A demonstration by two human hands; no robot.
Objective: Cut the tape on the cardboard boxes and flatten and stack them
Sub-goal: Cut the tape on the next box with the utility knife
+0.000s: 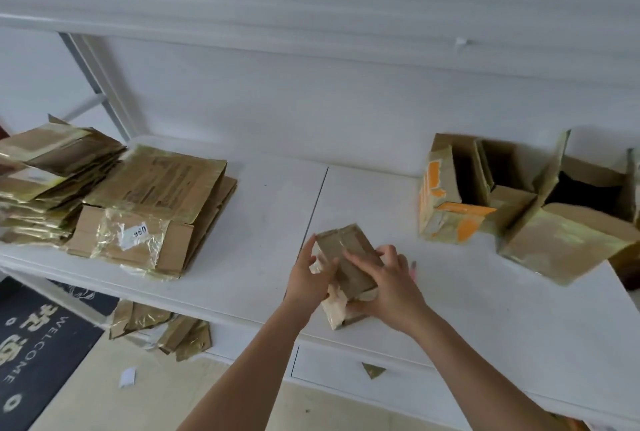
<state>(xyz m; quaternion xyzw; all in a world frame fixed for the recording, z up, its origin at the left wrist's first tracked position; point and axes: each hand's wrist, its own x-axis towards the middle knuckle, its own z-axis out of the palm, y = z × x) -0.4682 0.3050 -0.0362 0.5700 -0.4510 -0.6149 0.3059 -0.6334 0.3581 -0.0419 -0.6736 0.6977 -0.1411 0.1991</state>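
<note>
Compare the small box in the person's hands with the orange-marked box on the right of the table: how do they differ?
The small box is gripped by the left hand and right hand; the orange-marked box stands untouched on the table. The small box looks closed on its upper face, while the orange-marked box gapes open, dark inside. The small box is plain brown and looks smaller; the other bears torn orange patches. Both are brown cardboard with glossy tape, neither flattened.

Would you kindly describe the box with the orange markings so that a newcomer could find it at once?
Start at the white table and look to its right rear, where opened boxes stand against the wall. The box with orange markings is the leftmost of them. Unlike the plain brown box beside it, it bears bright orange patches.
</note>
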